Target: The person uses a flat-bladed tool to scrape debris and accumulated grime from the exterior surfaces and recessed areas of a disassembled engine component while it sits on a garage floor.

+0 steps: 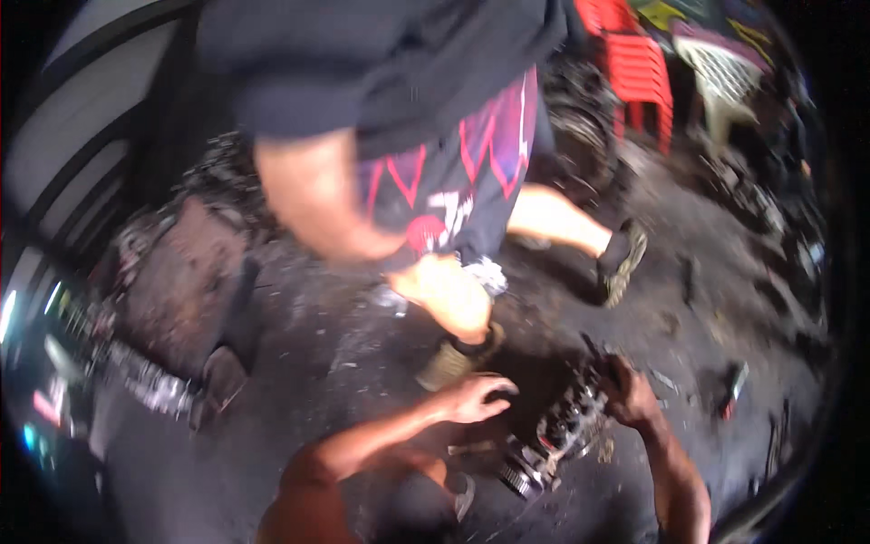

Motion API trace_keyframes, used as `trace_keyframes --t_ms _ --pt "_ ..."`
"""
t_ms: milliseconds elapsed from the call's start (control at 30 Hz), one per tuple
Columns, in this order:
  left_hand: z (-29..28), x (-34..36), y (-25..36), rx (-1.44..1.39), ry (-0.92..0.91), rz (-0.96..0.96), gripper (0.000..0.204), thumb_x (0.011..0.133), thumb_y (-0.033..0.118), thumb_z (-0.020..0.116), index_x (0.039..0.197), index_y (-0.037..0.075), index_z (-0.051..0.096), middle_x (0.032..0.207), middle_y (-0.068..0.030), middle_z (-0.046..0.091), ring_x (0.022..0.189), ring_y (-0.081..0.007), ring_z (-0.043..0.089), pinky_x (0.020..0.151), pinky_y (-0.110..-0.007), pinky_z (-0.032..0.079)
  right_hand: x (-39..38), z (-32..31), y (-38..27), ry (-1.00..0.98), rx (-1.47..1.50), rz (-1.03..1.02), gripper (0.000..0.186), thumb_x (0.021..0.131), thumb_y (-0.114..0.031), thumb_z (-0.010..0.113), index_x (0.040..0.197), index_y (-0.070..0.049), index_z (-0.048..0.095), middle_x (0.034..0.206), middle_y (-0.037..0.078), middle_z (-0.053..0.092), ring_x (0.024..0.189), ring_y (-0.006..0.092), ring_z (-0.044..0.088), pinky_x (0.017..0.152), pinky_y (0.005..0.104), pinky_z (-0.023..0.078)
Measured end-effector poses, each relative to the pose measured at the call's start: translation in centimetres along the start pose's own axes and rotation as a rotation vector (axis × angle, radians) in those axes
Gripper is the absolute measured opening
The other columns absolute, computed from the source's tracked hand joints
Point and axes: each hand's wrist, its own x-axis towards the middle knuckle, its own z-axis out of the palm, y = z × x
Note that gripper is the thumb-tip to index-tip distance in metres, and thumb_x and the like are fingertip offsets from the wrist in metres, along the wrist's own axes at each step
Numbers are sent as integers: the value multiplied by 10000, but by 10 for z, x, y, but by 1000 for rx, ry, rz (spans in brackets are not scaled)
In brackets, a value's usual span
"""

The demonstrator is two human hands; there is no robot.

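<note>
A greasy metal machine part point(566, 426), long and lumpy with a toothed gear at its near end, lies slanted on the dark floor in front of me. My right hand point(630, 396) is closed round its far end; some fingers are hidden behind the part. To the left of the part, my left hand point(473, 399) is held in the air with its fingers curved and apart, holding nothing. Below it a thin light-coloured stick-like piece point(471, 448) lies near the gear.
A person in patterned shorts point(444, 172) stands close ahead, one shoe point(460, 358) just beyond my left hand. A red-tipped tool point(734, 392) lies at right. Stacked red chairs point(639, 72) stand far right; a rusty brown slab point(186, 272) is at left.
</note>
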Motion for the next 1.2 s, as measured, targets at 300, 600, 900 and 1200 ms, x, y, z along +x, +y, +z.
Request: trace_keyframes --t_ms 300,600,900,1200 --pt "-29 38 102 234 -140 242 372 821 219 693 1130 33 602 1181 -133 584 1137 -312 558 994 -462 427 2 26 178 304 480 262 375 892 -209 551 1224 -38 526 695 22 540 520 121 504 463 323 421" --pt "22 55 77 137 -16 264 373 687 215 733 1001 25 668 996 -188 645 988 -367 611 863 -444 497 -54 17 365 -15 966 509 685 1000 -162 350 1556 -288 -29 1064 164 612 434 127 386 347 245 381" --pt "34 66 77 168 -214 182 403 687 335 769 1004 93 704 902 -165 703 901 -350 666 793 -454 521 -118 -21 402 -72 743 691 720 981 -166 442 1561 -238 21 978 61 559 591 100 452 466 214 419" --pt "26 42 86 191 -374 160 502 737 447 740 1118 125 684 1046 -156 694 1030 -346 636 893 -450 501 -110 21 439 -183 808 713 761 962 -170 535 1565 -189 71 892 -43 506 748 74 517 584 182 457"
